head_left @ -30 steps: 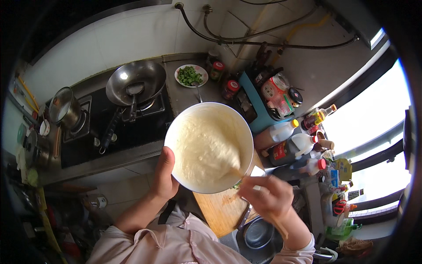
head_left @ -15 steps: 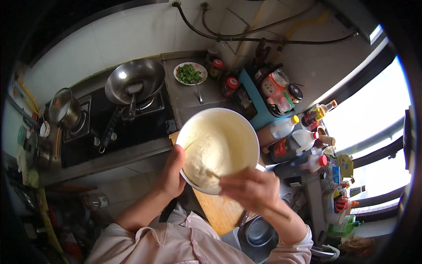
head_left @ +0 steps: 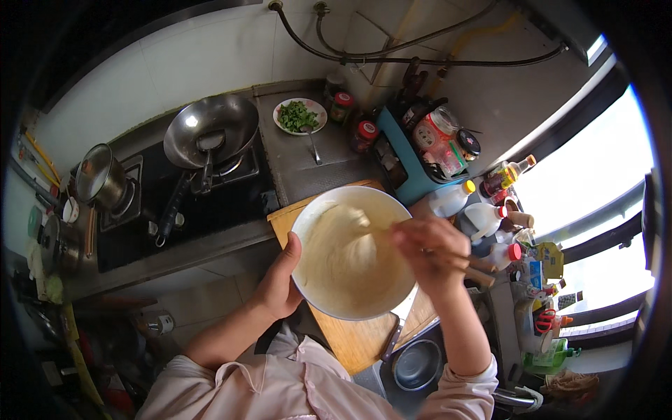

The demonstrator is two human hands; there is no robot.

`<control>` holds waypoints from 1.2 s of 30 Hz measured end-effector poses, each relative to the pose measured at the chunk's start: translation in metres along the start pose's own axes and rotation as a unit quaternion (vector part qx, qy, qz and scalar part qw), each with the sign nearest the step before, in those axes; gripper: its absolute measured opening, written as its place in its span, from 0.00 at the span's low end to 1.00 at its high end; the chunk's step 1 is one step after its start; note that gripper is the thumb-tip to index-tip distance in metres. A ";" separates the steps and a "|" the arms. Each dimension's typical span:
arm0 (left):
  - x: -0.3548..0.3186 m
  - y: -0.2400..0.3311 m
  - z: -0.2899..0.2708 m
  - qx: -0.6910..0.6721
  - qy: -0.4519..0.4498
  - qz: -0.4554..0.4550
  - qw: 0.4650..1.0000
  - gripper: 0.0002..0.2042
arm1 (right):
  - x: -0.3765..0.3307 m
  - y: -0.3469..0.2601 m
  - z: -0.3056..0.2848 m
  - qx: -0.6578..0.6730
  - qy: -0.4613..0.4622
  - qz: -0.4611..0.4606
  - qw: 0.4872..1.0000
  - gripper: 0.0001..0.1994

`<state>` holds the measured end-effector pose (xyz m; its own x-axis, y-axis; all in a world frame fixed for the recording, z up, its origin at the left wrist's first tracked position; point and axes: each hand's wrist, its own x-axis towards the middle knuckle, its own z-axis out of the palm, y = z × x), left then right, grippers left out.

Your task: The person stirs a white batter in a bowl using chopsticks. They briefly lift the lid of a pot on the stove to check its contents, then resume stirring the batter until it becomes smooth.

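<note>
A white bowl [head_left: 303, 285] of pale, thick batter [head_left: 343, 276] is held above a wooden cutting board [head_left: 344, 343]. My left hand [head_left: 278, 283] grips the bowl's left side, thumb at the rim and fingers underneath, mostly hidden. Over the right rim, my right hand [head_left: 434, 253] is closed and blurred by motion. It grips what look like wooden chopsticks [head_left: 481, 264], one end sticking out behind the hand. Their other end reaches toward the batter, where a raised fold shows. Below the bowl's right side, a knife [head_left: 394, 339] with a dark handle lies on the board.
A wok [head_left: 185, 133] with a ladle and a small pot [head_left: 98, 178] stand on the stove at left. Chopped greens fill a plate [head_left: 280, 124] behind the bowl. Several bottles [head_left: 483, 220] line the right side. A metal basin [head_left: 418, 365] sits at lower right.
My right hand has swung up and right from the bowl's near rim, stirring the batter. The bowl has come slightly nearer and right. The knife is now uncovered.
</note>
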<state>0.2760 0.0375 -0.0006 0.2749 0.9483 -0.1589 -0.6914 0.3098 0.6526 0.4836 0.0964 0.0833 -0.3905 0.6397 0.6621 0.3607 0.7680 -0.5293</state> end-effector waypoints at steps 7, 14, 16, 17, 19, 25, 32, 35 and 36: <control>0.001 0.001 -0.018 0.029 0.022 0.035 0.999 0.39 | -0.017 -0.046 -0.012 -0.024 -0.162 0.097 0.982 0.09; 0.000 -0.004 -0.013 -0.017 0.015 0.008 1.000 0.37 | -0.006 0.001 -0.014 -0.068 -0.025 0.068 0.995 0.06; -0.002 0.004 -0.018 0.017 0.015 0.034 0.999 0.38 | -0.014 -0.014 -0.022 -0.093 -0.094 0.059 0.989 0.06; -0.002 0.006 -0.017 0.018 0.005 0.042 0.999 0.38 | -0.017 -0.027 -0.023 -0.061 -0.114 0.073 0.989 0.07; 0.002 0.003 -0.018 0.025 -0.011 0.054 0.998 0.38 | -0.017 -0.044 -0.013 -0.007 -0.159 0.114 0.981 0.08; 0.001 -0.001 -0.003 0.033 -0.006 0.039 0.999 0.38 | -0.004 -0.010 -0.009 -0.057 -0.009 0.070 0.996 0.08; 0.005 0.000 -0.011 0.068 -0.008 0.103 0.992 0.38 | -0.019 -0.045 -0.012 0.003 -0.129 0.120 0.984 0.07; 0.004 -0.011 0.000 0.022 0.008 0.044 0.999 0.38 | -0.010 -0.007 0.012 0.154 0.034 0.086 0.984 0.05; 0.005 -0.011 0.000 0.023 0.004 0.055 0.998 0.38 | -0.007 -0.002 0.001 0.051 0.034 0.113 0.992 0.04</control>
<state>0.2844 0.0386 -0.0085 0.1932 0.9771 -0.0892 -0.6863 0.1995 0.6994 0.4842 0.0906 0.0794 -0.2496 0.7953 0.5525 0.3443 0.6062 -0.7170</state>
